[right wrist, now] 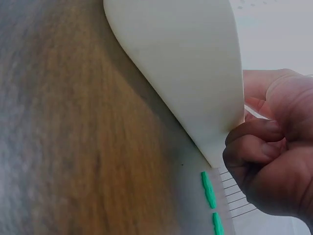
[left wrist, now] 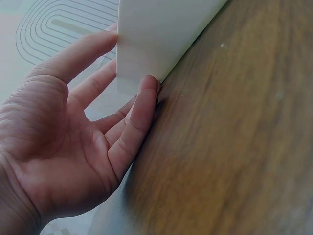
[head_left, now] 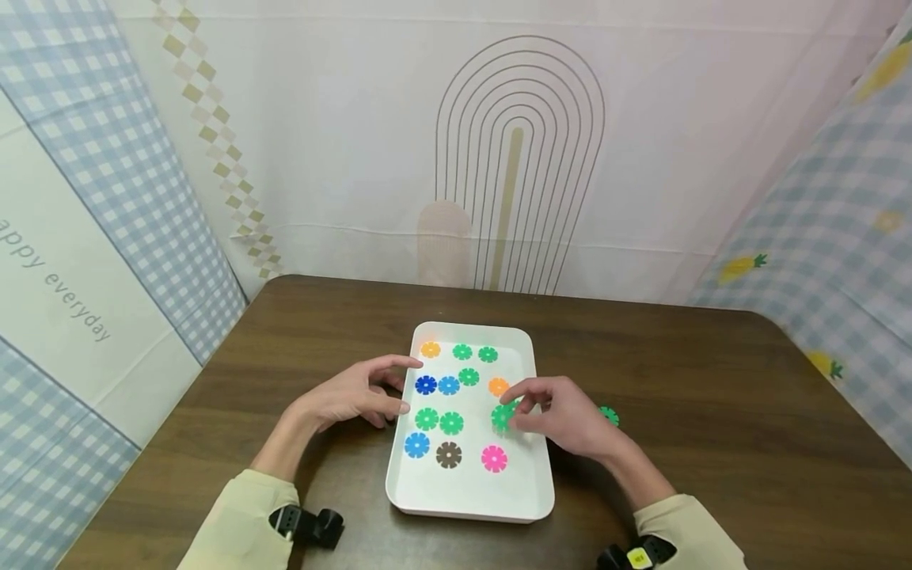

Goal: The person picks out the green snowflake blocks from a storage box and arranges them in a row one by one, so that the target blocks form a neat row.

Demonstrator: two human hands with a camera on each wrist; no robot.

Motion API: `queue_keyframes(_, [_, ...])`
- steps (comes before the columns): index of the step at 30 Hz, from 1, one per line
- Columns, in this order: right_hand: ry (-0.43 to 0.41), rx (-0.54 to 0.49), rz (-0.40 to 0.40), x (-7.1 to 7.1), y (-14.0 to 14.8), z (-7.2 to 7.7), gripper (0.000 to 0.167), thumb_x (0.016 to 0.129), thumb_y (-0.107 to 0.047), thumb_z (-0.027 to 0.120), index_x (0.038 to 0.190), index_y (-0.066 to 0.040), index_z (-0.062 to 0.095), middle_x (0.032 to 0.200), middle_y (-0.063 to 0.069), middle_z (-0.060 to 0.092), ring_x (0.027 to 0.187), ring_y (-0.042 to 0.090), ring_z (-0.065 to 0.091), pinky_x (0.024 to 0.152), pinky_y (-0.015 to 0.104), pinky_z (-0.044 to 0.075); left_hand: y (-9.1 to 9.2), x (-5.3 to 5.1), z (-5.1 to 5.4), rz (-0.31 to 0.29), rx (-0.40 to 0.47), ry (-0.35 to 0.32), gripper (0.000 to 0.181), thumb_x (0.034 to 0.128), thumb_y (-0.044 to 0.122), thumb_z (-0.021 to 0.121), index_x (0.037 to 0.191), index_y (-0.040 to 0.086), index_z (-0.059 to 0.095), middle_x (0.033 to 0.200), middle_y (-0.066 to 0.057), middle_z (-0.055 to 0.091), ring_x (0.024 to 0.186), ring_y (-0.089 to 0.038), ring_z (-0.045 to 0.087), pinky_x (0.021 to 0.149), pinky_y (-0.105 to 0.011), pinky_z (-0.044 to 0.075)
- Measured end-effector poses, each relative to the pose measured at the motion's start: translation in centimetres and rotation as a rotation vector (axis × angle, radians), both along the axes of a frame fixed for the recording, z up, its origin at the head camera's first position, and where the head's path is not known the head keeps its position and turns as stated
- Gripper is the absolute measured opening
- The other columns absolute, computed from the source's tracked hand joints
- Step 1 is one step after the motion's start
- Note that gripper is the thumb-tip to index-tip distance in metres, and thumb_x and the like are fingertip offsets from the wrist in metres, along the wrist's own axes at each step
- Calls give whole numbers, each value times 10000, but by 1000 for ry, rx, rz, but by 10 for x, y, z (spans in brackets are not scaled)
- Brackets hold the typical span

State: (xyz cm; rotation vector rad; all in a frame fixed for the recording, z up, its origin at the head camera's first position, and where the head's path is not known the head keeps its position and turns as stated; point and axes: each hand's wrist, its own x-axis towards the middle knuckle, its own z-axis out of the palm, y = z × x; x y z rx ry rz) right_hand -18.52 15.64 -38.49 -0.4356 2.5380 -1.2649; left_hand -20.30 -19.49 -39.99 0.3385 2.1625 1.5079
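Note:
A white tray (head_left: 470,503) holds several notched plastic discs laid roughly in rows. My left hand (head_left: 363,392) rests at its left side, thumb and index finger touching the rim. In the left wrist view, other fingers of the left hand (left wrist: 83,127) lie loosely bent against the tray's outer wall (left wrist: 151,39). Over the right rim, my right hand (head_left: 563,416) pinches a green disc (head_left: 502,417) between thumb and index finger, low over the tray. The right wrist view shows the right hand (right wrist: 274,147) with its other fingers curled; the tray wall (right wrist: 186,63) hides its fingertips.
In the tray are an orange disc (head_left: 498,386), a pink disc (head_left: 494,458), a brown disc (head_left: 449,455), and blue and green ones. Outside it, a green disc (head_left: 609,415) lies on the wooden table (head_left: 712,380) beyond my right hand. A patterned curtain (head_left: 342,142) hangs behind.

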Motion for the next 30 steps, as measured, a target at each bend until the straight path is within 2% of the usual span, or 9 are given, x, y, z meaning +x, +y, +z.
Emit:
queue_keyframes(9, [-19, -75, 20, -4, 7, -2, 219, 893, -123, 833, 1107, -108, 785, 917, 64, 674, 799, 242, 541, 605, 259, 421, 0, 0, 0, 2, 1, -5, 689, 924, 193, 815, 1546, 183, 519, 1234, -189, 600, 943, -267, 663, 772, -409, 620])
queue_keyframes(13, [-30, -113, 15, -5, 12, 1, 255, 884, -127, 848, 1121, -73, 773, 910, 76, 678, 799, 241, 567, 631, 249, 466, 0, 0, 0, 0, 1, -3, 693, 923, 196, 816, 1547, 178, 516, 1235, -190, 602, 945, -266, 663, 772, -407, 619])
queue_keyframes(19, [-52, -144, -26, -5, 25, 6, 299, 897, -157, 846, 1164, -59, 753, 934, 89, 679, 859, 239, 605, 675, 275, 516, 2, 0, 0, -3, 5, -8, 699, 915, 220, 828, 1543, 184, 522, 1246, -187, 600, 955, -264, 664, 777, -405, 618])
queue_keyframes(26, [-82, -131, -98, -2, 46, 9, 347, 905, -222, 850, 1196, -72, 735, 970, 91, 709, 775, 252, 590, 545, 262, 432, 2, 0, 0, 1, 8, -9, 694, 915, 207, 822, 1541, 181, 524, 1246, -188, 604, 956, -260, 661, 771, -402, 617])
queue_keyframes(30, [-86, -137, -121, -1, 61, 10, 381, 915, -241, 843, 1219, -49, 715, 965, 82, 722, 721, 228, 572, 520, 251, 413, 1, 0, 0, -2, 8, -7, 688, 924, 196, 811, 1546, 176, 517, 1250, -193, 603, 956, -263, 662, 775, -405, 618])
